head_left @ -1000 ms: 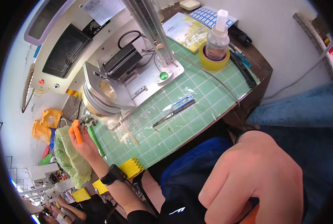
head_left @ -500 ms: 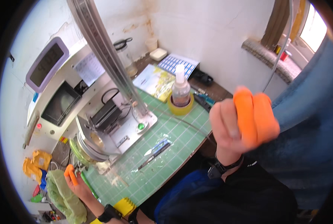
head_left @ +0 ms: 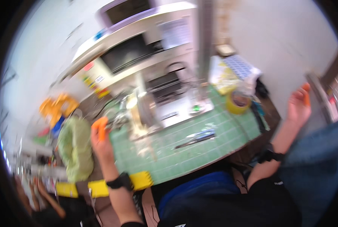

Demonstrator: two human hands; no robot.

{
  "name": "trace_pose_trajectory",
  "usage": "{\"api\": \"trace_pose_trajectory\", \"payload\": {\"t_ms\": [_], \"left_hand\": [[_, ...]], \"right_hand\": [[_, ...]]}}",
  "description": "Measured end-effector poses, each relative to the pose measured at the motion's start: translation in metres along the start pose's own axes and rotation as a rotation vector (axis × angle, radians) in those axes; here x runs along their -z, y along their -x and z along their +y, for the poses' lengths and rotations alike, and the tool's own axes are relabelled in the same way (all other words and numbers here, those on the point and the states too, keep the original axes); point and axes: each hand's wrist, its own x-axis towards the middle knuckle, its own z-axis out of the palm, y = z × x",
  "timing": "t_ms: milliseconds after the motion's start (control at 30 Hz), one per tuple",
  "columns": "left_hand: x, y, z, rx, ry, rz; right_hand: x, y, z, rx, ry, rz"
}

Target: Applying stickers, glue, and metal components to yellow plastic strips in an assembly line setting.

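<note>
Green gridded mat point(head_left: 199, 151), orange-tipped hands point(head_left: 101, 138) raised

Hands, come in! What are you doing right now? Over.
Left hand open at green mat edge, holding nothing. Right hand raised, open, empty. Picture blurred; tape roll untouched.

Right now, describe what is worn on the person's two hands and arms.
Both forearms are bare. The left hand has orange covers on the fingertips and a black watch at the wrist. The right hand also shows orange fingertip covers, with a black wristband. A black short sleeve tops the right arm. The picture is blurred.
</note>
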Motion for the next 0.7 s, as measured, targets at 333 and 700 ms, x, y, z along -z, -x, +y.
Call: {"api": "trace_pose_trajectory", "payload": {"t_ms": [333, 700], "left_hand": [[0.005, -0.001, -0.002, -0.029, 0.22, -0.01], [0.003, -0.002, 0.002, -0.019, 0.188, -0.053]], "right_hand": [[-0.056, -0.006, 0.008, 0.475, 0.524, 0.532], [-0.068, 0.003, -0.001, 0.388, 0.432, 0.467]]}}
